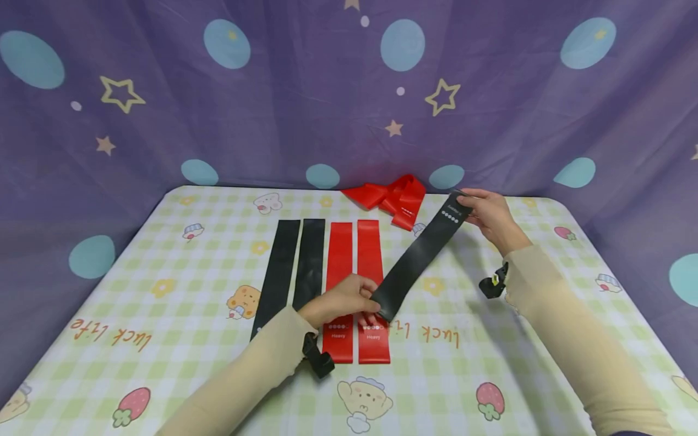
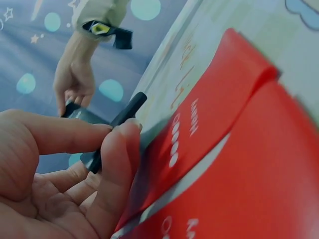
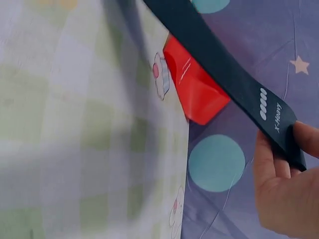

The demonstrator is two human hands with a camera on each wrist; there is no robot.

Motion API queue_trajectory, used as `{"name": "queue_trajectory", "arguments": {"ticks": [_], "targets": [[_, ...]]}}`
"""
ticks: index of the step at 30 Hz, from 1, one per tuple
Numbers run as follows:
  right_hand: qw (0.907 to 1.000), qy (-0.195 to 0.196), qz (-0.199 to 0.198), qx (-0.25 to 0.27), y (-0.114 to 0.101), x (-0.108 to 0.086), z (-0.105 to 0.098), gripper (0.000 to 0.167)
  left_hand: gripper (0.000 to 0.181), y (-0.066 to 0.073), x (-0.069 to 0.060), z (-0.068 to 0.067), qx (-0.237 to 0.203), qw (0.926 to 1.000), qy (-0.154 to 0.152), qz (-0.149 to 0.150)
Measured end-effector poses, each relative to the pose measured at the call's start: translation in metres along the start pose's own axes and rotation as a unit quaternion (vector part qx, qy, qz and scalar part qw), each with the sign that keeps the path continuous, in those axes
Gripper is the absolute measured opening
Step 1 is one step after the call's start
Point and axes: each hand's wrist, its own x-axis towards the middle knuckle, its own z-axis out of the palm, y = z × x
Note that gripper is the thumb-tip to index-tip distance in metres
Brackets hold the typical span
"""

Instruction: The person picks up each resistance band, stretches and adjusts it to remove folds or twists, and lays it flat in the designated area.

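Head view: a long, flat, black rubbery band (image 1: 421, 255) spans left hand (image 1: 343, 300) to right hand (image 1: 491, 218); flat red rubbery strips (image 1: 340, 257) lie beneath the left hand. Left wrist: thumb and finger pinch one end. Right wrist: this hand grips the "X-Heavy" end.

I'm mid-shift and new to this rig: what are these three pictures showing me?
No machine here: a person's left hand and right hand do the work. The wide picture comes from a camera worn on the head, looking forward and down; the other two come from a camera on each wrist, watching that hand. On the patterned tablecloth lie two flat black bands, two flat red bands marked "Heavy", and a bunched-up red band near the far edge. The hands pinch opposite ends of another black band, marked "X-Heavy".
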Motion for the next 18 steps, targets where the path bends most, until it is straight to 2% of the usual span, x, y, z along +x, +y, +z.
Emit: {"name": "queue_trajectory", "arguments": {"ticks": [7, 11, 18], "targets": [[0.9999, 0.009, -0.006, -0.01, 0.003, -0.001, -0.012, 0.019, 0.019, -0.004, 0.0, -0.014, -0.011, 0.9997, 0.018, 0.008], [0.9996, 0.012, -0.009, -0.023, 0.004, -0.001, -0.019, 0.021, 0.017, -0.006, 0.0, -0.021, -0.014, 0.9991, 0.041, 0.001], [0.9975, 0.024, -0.01, -0.066, 0.004, -0.004, -0.03, 0.021, 0.022, -0.006, -0.001, -0.033, -0.04, 0.9957, 0.082, 0.016]]}}
